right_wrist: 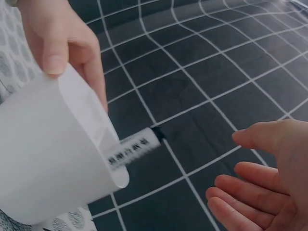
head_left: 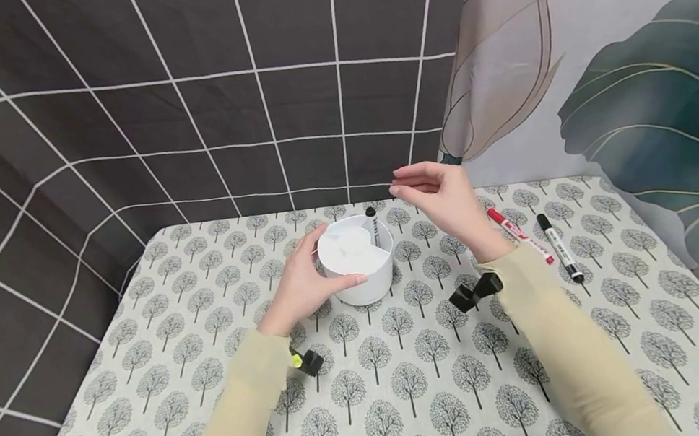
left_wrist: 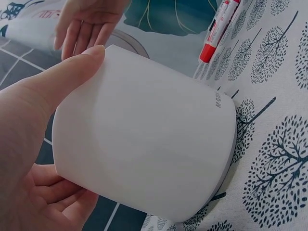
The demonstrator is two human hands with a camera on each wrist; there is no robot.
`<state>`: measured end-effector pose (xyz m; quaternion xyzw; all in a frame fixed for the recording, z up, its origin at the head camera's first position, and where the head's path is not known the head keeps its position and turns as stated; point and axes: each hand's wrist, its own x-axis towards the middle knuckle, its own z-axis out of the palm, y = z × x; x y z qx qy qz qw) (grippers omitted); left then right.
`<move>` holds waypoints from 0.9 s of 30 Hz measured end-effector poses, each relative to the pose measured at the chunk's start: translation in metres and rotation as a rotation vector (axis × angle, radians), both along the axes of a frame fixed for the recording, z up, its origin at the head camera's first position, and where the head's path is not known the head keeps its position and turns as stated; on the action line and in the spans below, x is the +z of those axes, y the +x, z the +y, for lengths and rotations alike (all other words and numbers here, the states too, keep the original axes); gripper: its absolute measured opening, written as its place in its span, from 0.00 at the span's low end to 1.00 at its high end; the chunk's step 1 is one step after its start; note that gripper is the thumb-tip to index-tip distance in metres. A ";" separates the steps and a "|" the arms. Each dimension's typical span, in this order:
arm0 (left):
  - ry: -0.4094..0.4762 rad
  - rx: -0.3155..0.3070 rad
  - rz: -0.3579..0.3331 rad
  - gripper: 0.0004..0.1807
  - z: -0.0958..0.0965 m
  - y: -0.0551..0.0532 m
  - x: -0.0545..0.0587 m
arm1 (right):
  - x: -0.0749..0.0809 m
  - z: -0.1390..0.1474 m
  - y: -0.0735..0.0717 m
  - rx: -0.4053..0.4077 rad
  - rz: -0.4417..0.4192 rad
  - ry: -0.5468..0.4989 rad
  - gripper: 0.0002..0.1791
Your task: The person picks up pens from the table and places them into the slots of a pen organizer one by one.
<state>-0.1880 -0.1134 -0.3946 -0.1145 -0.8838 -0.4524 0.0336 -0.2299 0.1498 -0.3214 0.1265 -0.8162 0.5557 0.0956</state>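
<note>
A round white pen holder (head_left: 367,285) with inner dividers stands on the patterned cloth. My left hand (head_left: 307,278) grips it from the left, thumb across the near side and fingers round the far side; in the left wrist view the thumb presses near the rim. One black-capped marker (head_left: 373,224) stands upright in the holder's right compartment, and its printed white barrel (right_wrist: 137,147) pokes past the rim in the right wrist view. Above and to the right of the holder, my right hand (head_left: 442,199) hovers with fingers extended, holding nothing.
To the right, a red marker (head_left: 520,235) and a black-and-white marker (head_left: 560,248) lie side by side on the tree-print tablecloth (head_left: 377,389). Behind the table hangs a dark curtain with a white grid (head_left: 302,100); a leaf-patterned curtain (head_left: 666,77) hangs at the right.
</note>
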 end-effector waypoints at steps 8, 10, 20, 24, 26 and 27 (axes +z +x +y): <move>-0.004 0.000 -0.021 0.63 0.000 0.000 0.001 | 0.009 0.027 0.012 -0.061 -0.018 -0.016 0.23; -0.005 0.002 -0.022 0.63 0.000 0.000 0.001 | 0.012 0.037 0.016 -0.088 -0.022 -0.001 0.24; 0.012 -0.006 -0.026 0.64 0.000 -0.001 -0.001 | 0.016 0.083 0.031 -0.203 -0.054 0.039 0.27; 0.017 -0.004 -0.032 0.64 0.000 -0.001 0.000 | 0.014 0.102 0.034 -0.248 -0.058 0.067 0.27; 0.019 -0.004 -0.033 0.64 0.000 -0.001 0.000 | 0.012 0.110 0.036 -0.271 -0.067 0.088 0.27; 0.019 -0.004 -0.034 0.64 0.000 0.000 0.000 | 0.011 0.113 0.036 -0.284 -0.069 0.102 0.28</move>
